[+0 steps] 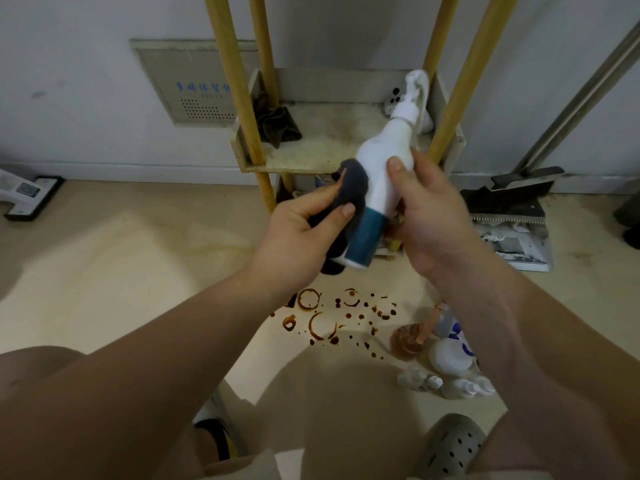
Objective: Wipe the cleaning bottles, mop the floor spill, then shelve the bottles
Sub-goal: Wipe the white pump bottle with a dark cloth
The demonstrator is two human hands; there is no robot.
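Gripping the spray bottle [377, 174] round its white middle, my right hand [426, 216] has the thumb on the near face and the fingers curled behind. My left hand [301, 230] pinches a dark cloth [349, 188] and presses it against the bottle's left side, where the white body meets the teal base.

The bottle is held between my hands, clear of the floor. Its long axis runs from the base, low and nearest me by the left hand, up and away to the right, with the nozzle toward the shelf [311, 164]. I judge the wipe should travel along that line, with the left hand doing the stroke and the right turning the bottle.

Beyond my hands the nozzle sits close to the shelf's right yellow post [460, 98], so I have little room to swing that way. A second rag [278, 124] lies on the shelf, beyond my left hand. Below my hands the brown spill [322, 323] marks the floor [138, 254], not yet mopped. More bottles [446, 358] lie beside my right forearm, and a dustpan [512, 202] stands out past the right hand.
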